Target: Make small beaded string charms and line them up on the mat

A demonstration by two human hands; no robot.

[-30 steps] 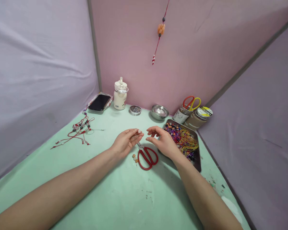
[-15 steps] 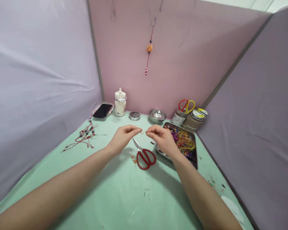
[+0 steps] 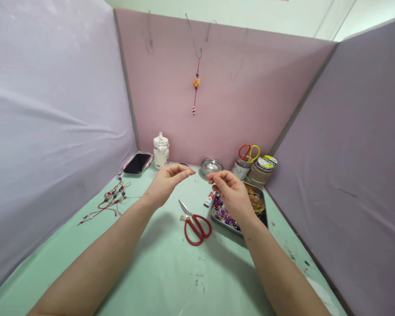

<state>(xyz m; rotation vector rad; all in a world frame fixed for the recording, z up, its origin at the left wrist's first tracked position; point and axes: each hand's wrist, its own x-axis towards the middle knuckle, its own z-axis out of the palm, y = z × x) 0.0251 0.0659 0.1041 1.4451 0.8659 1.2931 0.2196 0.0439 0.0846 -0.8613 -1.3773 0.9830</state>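
My left hand (image 3: 167, 184) is raised over the table with thumb and forefinger pinched together. Facing it, my right hand (image 3: 231, 193) also pinches at the fingertips, and a small gap separates the two. What either pinch holds is too fine to make out. In the gap, just below the left fingertips, shows a tiny clear bead-like thing (image 3: 196, 180); I cannot tell whether a thread carries it. Below the hands lie red-handled scissors (image 3: 196, 226), blades slightly apart, with small orange beads (image 3: 183, 218) beside them.
A metal tray (image 3: 228, 228) of beads and cords sits under my right forearm, near a small lighter-like item (image 3: 209, 199). Behind stand a metal bowl (image 3: 212, 166), jars (image 3: 242, 169) and a white bottle (image 3: 161, 151). Leftward are a phone (image 3: 137, 163) and beaded red cords (image 3: 112, 197).
My hands have drawn slightly apart, the right one shifting rightward, both still pinching. The view has tilted up, so the scene sits lower and more of the back wall's top shows.
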